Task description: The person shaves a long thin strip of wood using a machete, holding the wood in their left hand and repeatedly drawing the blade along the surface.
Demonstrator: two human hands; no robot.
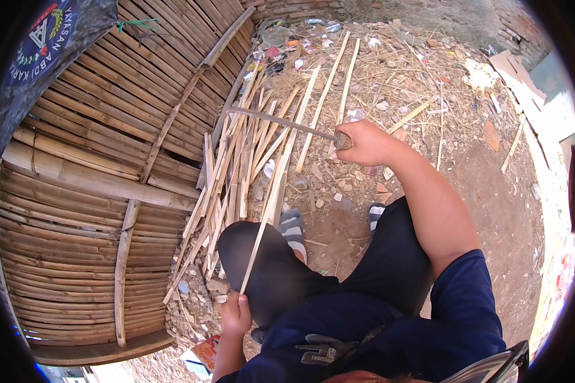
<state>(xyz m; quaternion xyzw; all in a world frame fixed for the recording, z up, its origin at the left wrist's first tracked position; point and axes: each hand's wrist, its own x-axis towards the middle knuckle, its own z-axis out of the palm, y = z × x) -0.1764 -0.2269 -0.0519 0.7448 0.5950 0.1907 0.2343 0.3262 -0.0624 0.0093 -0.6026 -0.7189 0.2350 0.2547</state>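
My left hand (236, 314), low beside my left knee, is closed round the near end of a long, thin bamboo strip (260, 246). The strip slants away past the knee toward the far ground. My right hand (369, 144) is closed in a fist on the handle of a long-bladed knife (276, 119). Its narrow dark blade points left, crossing above the strip and the bamboo pile; whether it touches the strip I cannot tell. Most of the handle is hidden in my fingers.
A loose pile of split bamboo strips (227, 167) lies left of my feet, along a bamboo slat wall (76, 185). More long strips (326, 96) lie ahead on ground strewn with rubble and litter. A brick wall (428, 19) stands at the back.
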